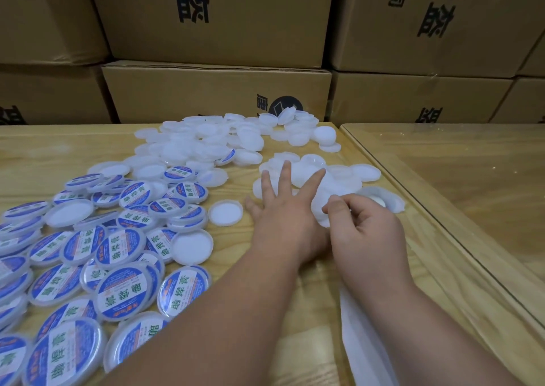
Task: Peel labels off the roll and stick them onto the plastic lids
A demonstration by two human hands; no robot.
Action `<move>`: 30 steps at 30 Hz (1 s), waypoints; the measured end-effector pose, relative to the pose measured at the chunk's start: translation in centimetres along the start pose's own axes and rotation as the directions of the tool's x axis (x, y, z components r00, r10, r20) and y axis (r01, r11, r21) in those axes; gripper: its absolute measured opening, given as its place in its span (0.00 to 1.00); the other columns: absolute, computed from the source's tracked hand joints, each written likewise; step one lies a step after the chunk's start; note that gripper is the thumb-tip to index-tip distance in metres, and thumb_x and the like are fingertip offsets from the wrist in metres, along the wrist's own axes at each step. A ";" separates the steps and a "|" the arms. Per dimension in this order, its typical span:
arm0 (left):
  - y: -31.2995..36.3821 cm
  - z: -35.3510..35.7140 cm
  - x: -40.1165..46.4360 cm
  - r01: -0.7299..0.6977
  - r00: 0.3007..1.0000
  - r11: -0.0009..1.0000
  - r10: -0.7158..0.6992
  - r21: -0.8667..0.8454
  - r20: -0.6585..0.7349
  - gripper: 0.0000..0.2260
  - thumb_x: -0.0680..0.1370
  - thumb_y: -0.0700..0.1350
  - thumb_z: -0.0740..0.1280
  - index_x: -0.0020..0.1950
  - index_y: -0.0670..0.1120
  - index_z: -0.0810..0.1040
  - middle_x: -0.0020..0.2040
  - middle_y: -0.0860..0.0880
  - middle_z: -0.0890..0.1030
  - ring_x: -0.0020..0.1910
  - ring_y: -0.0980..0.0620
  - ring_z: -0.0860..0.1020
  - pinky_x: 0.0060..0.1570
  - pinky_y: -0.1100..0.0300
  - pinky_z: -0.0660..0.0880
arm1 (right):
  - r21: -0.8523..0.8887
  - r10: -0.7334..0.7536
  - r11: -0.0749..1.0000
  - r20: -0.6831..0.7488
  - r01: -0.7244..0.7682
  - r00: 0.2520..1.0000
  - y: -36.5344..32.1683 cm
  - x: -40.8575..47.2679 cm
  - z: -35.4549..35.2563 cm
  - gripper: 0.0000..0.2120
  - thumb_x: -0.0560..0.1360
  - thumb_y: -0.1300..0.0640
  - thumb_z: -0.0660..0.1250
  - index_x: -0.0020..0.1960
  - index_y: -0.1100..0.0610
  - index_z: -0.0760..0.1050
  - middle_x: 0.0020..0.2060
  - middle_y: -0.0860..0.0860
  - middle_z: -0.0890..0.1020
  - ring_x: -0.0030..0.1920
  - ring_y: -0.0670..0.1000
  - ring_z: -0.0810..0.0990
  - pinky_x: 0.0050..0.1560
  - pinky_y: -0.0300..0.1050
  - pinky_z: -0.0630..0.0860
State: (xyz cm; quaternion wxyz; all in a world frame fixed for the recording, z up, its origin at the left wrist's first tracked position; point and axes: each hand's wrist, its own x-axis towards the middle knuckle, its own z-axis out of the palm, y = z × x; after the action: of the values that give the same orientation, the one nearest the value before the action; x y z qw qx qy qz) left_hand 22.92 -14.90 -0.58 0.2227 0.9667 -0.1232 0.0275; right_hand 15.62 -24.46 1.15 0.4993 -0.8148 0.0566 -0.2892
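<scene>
My left hand (283,209) lies flat with fingers spread on a small heap of blank white lids (333,173) in the middle of the table. My right hand (359,226) is beside it, thumb and fingers curled and pinching the edge of a white lid (321,206). A pile of lids with blue labels (88,253) covers the table's left side. More blank lids (212,141) are heaped at the back. A white strip of backing paper (362,341) runs under my right forearm. The label roll is not visible.
Stacked cardboard boxes (218,91) form a wall behind the wooden table (44,150). A second table with a glass top (472,179) adjoins on the right. A single blank lid (225,212) lies left of my left hand.
</scene>
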 end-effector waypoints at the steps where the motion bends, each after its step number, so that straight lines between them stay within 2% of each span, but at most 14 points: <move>1: 0.1 0.1 0.5 -0.015 0.999 0.999 0.014 0.050 0.031 0.34 0.73 0.66 0.57 0.76 0.73 0.43 0.82 0.54 0.36 0.81 0.39 0.35 0.71 0.27 0.41 | -0.007 0.003 1.000 -0.003 -0.003 1.000 0.0 0.0 -0.1 0.18 0.74 0.46 0.60 0.36 0.58 0.78 0.23 0.48 0.75 0.28 0.49 0.72 0.29 0.44 0.67; 4: 0.4 0.4 1.0 -0.069 0.995 0.988 0.058 0.141 0.077 0.29 0.75 0.66 0.55 0.76 0.71 0.51 0.84 0.51 0.44 0.81 0.39 0.46 0.72 0.28 0.44 | -0.017 0.009 1.000 -0.010 -0.009 1.000 0.2 0.2 -0.2 0.16 0.75 0.49 0.63 0.32 0.55 0.76 0.22 0.46 0.74 0.26 0.46 0.71 0.27 0.40 0.66; 7: 0.4 0.3 0.3 -0.110 0.994 0.984 0.110 0.137 0.005 0.23 0.77 0.62 0.58 0.72 0.68 0.61 0.81 0.51 0.57 0.78 0.42 0.57 0.72 0.35 0.54 | -0.052 0.032 0.998 0.014 -0.031 0.999 0.5 0.2 -0.2 0.16 0.77 0.55 0.65 0.31 0.55 0.74 0.21 0.45 0.72 0.26 0.45 0.69 0.28 0.39 0.64; 9: 0.3 0.2 -0.5 -0.141 0.987 0.980 0.151 0.141 -0.060 0.19 0.77 0.59 0.60 0.68 0.64 0.66 0.71 0.52 0.69 0.71 0.44 0.66 0.67 0.41 0.63 | -0.055 0.051 0.997 0.028 -0.050 0.998 0.6 0.1 -0.1 0.16 0.77 0.56 0.66 0.31 0.56 0.74 0.22 0.46 0.72 0.26 0.46 0.69 0.30 0.43 0.64; 11: 0.4 0.0 -1.3 -0.153 0.983 0.982 0.163 0.109 -0.089 0.16 0.77 0.58 0.60 0.65 0.62 0.69 0.63 0.53 0.73 0.66 0.45 0.69 0.63 0.46 0.67 | -0.048 0.058 0.997 0.018 -0.057 0.998 0.4 0.1 -0.1 0.16 0.77 0.55 0.66 0.31 0.57 0.73 0.21 0.47 0.72 0.25 0.46 0.68 0.31 0.45 0.65; 14: 0.2 -0.2 -3.1 -0.155 0.984 0.985 0.160 0.073 -0.078 0.17 0.76 0.58 0.57 0.65 0.60 0.71 0.61 0.53 0.75 0.64 0.46 0.69 0.65 0.49 0.68 | -0.025 0.057 0.998 0.013 -0.057 0.998 0.1 0.0 -0.2 0.16 0.75 0.50 0.64 0.32 0.56 0.74 0.22 0.48 0.75 0.25 0.45 0.70 0.30 0.46 0.68; 18: -0.2 -0.6 -6.2 -0.178 0.981 0.984 0.178 0.002 -0.080 0.28 0.72 0.60 0.46 0.69 0.60 0.71 0.63 0.53 0.75 0.67 0.47 0.69 0.71 0.49 0.64 | -0.039 0.029 0.999 0.029 -0.028 0.999 -0.2 -0.4 -0.2 0.18 0.77 0.47 0.64 0.31 0.53 0.72 0.20 0.45 0.71 0.24 0.46 0.68 0.30 0.45 0.64; 19: -0.5 -0.6 -6.8 -0.176 0.981 0.984 0.174 -0.013 -0.083 0.28 0.73 0.61 0.46 0.70 0.60 0.70 0.65 0.52 0.75 0.70 0.46 0.68 0.73 0.49 0.62 | -0.047 0.028 0.999 0.032 -0.027 0.999 -0.2 -0.4 -0.2 0.20 0.77 0.45 0.63 0.30 0.54 0.71 0.19 0.45 0.69 0.25 0.46 0.67 0.30 0.46 0.64; 21: -0.9 -0.5 -8.0 -0.137 0.987 0.990 0.133 -0.032 -0.095 0.26 0.76 0.61 0.51 0.74 0.60 0.65 0.74 0.49 0.68 0.78 0.45 0.59 0.77 0.49 0.56 | -0.061 0.041 0.997 0.043 -0.038 0.998 -0.4 -0.4 -0.2 0.22 0.76 0.43 0.62 0.31 0.57 0.73 0.20 0.46 0.68 0.25 0.47 0.67 0.30 0.46 0.65; 23: -1.2 -0.5 -8.8 -0.085 0.988 0.996 0.081 -0.027 -0.132 0.27 0.77 0.61 0.56 0.76 0.61 0.62 0.79 0.51 0.61 0.79 0.46 0.54 0.77 0.49 0.55 | -0.069 0.054 0.996 0.049 -0.051 0.997 -0.4 -0.5 -0.2 0.22 0.78 0.45 0.64 0.32 0.60 0.74 0.21 0.47 0.69 0.26 0.47 0.67 0.31 0.46 0.66; 27: -1.1 -0.8 -9.1 -0.112 0.980 0.994 0.113 0.018 -0.163 0.24 0.79 0.58 0.60 0.76 0.61 0.63 0.73 0.57 0.67 0.70 0.50 0.60 0.67 0.52 0.58 | -0.065 0.065 0.996 0.015 -0.064 0.998 -0.5 -0.3 -0.7 0.21 0.78 0.52 0.66 0.26 0.53 0.70 0.20 0.44 0.68 0.25 0.45 0.67 0.28 0.40 0.62; 30: -1.3 -1.1 -8.9 -0.121 0.976 0.989 0.104 -0.081 -0.193 0.23 0.79 0.56 0.63 0.74 0.62 0.66 0.71 0.60 0.69 0.70 0.53 0.62 0.65 0.54 0.59 | -0.140 0.097 0.986 0.010 -0.095 0.995 -0.4 -0.1 -1.3 0.17 0.75 0.48 0.67 0.30 0.54 0.72 0.22 0.43 0.72 0.26 0.44 0.71 0.30 0.44 0.64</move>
State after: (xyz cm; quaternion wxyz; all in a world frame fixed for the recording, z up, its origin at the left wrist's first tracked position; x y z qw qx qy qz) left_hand 14.64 -11.26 -1.13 0.2756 0.9400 -0.1572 0.1257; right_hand 14.76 -25.25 1.84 0.4552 -0.8463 0.1117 -0.2532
